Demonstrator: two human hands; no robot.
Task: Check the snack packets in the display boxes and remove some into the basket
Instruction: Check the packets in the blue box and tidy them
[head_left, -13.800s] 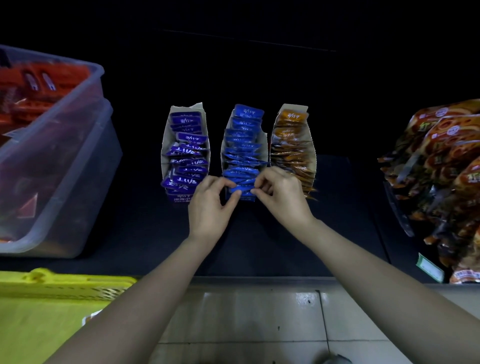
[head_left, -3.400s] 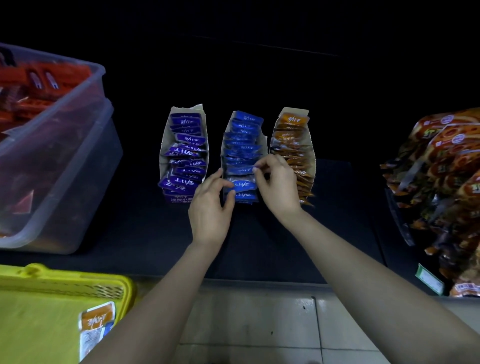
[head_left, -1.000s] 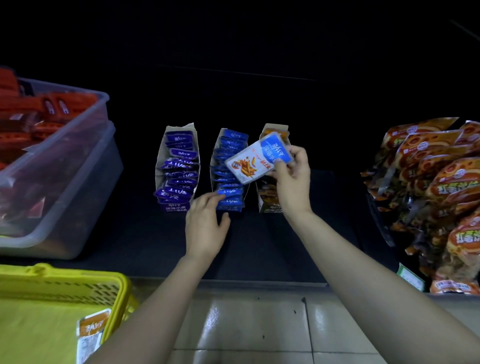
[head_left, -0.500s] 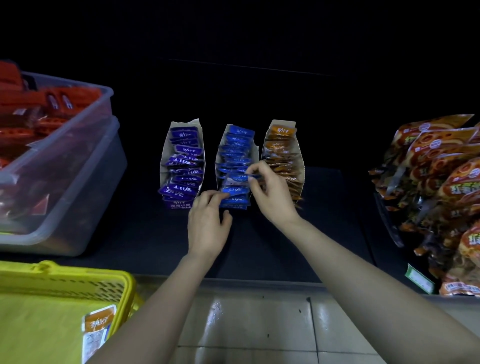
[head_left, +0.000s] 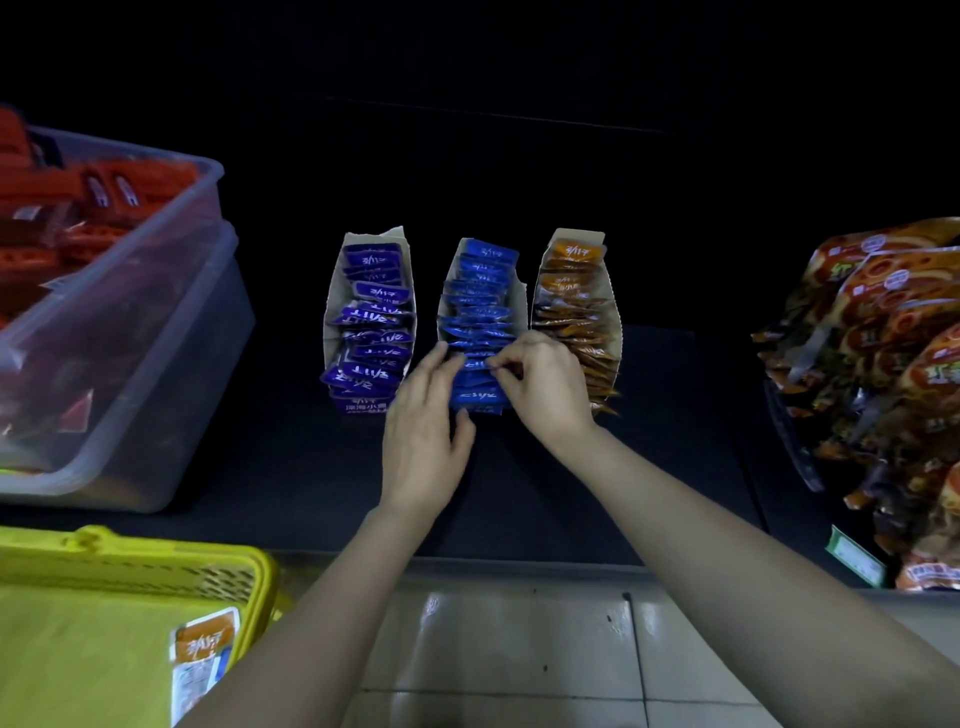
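While both hands work the middle display box (head_left: 480, 322), the risks run thus. Left of it and nearer the person, the yellow basket (head_left: 130, 571) holds one orange-labelled packet (head_left: 200, 662); a tossed packet could miss. The left hand (head_left: 423, 441), fingers loosely spread, steadies that box's front. The right hand (head_left: 545, 387) pinches a blue packet (head_left: 475, 364) in that box; a tug may drag neighbours out.

Single head-worn wide-angle view, looking forward and steeply down, close over dark shelf (head_left: 291, 483) edge, three open cardboard display boxes (head_left: 575, 291) centred, pale tiled floor (head_left: 519, 639) below
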